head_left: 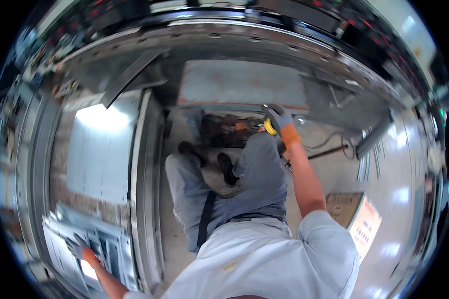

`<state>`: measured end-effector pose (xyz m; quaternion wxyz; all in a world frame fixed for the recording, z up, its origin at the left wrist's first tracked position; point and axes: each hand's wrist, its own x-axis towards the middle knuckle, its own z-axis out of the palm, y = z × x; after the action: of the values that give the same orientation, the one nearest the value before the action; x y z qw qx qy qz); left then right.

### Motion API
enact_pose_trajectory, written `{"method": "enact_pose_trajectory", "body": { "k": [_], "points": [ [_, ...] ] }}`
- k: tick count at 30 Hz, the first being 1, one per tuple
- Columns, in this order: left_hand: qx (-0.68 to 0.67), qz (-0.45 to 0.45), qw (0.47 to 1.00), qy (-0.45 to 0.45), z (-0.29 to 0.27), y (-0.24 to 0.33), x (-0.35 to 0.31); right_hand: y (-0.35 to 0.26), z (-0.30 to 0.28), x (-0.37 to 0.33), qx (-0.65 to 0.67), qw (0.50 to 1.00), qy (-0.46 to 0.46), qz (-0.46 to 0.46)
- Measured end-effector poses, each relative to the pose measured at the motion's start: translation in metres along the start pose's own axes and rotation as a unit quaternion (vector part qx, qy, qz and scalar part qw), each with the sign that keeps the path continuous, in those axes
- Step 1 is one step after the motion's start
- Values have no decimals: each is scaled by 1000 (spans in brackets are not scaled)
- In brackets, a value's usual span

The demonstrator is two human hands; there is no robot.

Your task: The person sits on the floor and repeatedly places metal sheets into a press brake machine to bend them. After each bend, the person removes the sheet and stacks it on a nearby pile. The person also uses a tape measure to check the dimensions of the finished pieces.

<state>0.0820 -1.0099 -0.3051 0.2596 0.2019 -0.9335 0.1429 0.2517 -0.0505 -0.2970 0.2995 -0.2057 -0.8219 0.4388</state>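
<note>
My left hand [79,247], in a grey glove with an orange cuff, rests over a stack of grey sheet-metal parts [115,249] at the lower left. Its fingers are spread, and nothing shows in its grip. My right hand [282,119], gloved the same way, is closed around a small rounded yellow object [269,126] near my right knee. Blur and the fingers hide its kind. Just beyond that hand stands a low grey metal bench [244,82] with rust along its edges. A flat pale metal sheet [97,159] lies farther along on the left.
A long machine beam [254,37] spans the far side. Metal rails [145,199] run beside my left leg. An angled dark metal strip [132,74] juts out at far left. On the right are a cardboard box [345,207], a dark cylinder [375,134] and a cable.
</note>
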Motion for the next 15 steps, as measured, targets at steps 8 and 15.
{"method": "enact_pose_trajectory", "body": {
  "k": [8,15],
  "points": [
    [-483,49,841,-239,-88,314,-196,24,-73,78,-191,963,134,136],
    [-585,316,730,-159,-206,509,-188,59,-72,75,-281,951,130,6]
  ]
}}
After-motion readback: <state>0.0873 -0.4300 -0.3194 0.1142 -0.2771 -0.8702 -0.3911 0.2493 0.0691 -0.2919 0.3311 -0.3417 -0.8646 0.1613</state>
